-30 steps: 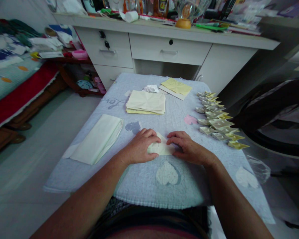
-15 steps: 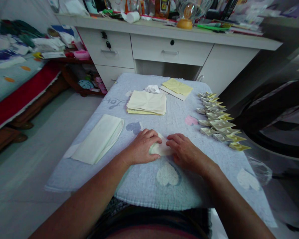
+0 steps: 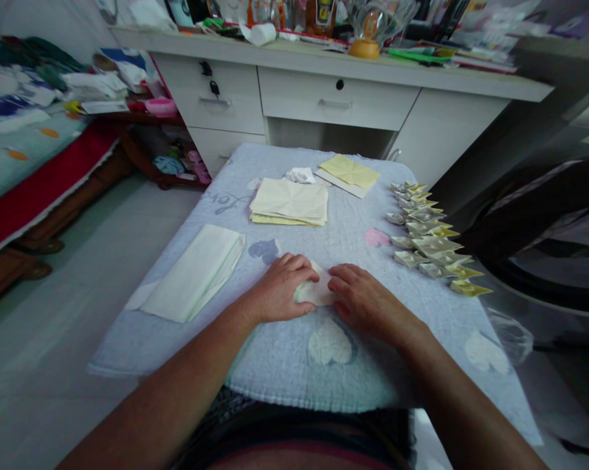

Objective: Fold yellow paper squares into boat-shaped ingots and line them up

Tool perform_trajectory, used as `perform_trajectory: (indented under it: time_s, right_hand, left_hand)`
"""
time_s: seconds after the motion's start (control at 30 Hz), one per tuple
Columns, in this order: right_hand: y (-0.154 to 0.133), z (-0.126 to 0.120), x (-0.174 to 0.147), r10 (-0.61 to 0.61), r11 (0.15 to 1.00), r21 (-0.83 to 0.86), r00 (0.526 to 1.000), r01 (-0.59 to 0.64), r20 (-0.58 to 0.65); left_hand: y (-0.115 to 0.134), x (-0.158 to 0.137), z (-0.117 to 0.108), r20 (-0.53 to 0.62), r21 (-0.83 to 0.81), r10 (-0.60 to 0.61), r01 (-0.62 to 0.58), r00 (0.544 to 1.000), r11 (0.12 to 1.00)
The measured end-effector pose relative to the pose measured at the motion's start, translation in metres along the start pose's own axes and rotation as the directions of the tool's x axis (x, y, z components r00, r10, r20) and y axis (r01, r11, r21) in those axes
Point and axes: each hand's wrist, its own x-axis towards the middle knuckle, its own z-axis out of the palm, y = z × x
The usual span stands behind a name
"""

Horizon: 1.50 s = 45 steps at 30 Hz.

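A small folded piece of pale paper [image 3: 320, 289] lies on the cloth-covered table between my hands. My left hand [image 3: 281, 292] is curled over its left end, thumb near me and fingers on the far side. My right hand [image 3: 366, 299] presses on its right end with bent fingers, hiding that part. To the left rests a larger folded sheet of whitish paper [image 3: 194, 271]. Beyond my hands is a stack of creased cream paper sheets [image 3: 290, 199]. Several folded paper boats [image 3: 429, 235] stand in rows at the right.
Yellow and white sheets [image 3: 350, 171] and a crumpled white tissue [image 3: 299, 175] lie at the table's far side. A white desk [image 3: 338, 108] with drawers stands behind, its top crowded. At left is a bed [image 3: 34, 143]; a clear plastic bag [image 3: 512, 336] hangs near the right edge.
My right hand has shifted very slightly along the small folded paper. My left hand and the other papers look the same.
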Motion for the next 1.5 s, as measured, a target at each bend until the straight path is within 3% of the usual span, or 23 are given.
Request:
perform_trajectory:
  time_s: [0.3, 1.07, 1.5]
  right_hand:
    - [0.000, -0.001, 0.001, 0.008, 1.000, 0.013, 1.000, -0.008, 0.003]
    - [-0.013, 0.002, 0.008, 0.066, 0.988, -0.141, 0.997, -0.060, 0.039]
    - [-0.010, -0.002, 0.006, 0.070, 0.995, -0.067, 0.997, -0.068, 0.026]
  left_hand:
    - [-0.001, -0.001, 0.000, -0.002, 0.002, 0.014, -0.014, 1.000, 1.000]
    - [-0.001, 0.000, 0.000, 0.011, 0.003, 0.017, -0.017, 1.000, 1.000]
    - [0.006, -0.002, -0.002, -0.017, 0.064, 0.022, -0.021, 1.000, 0.998]
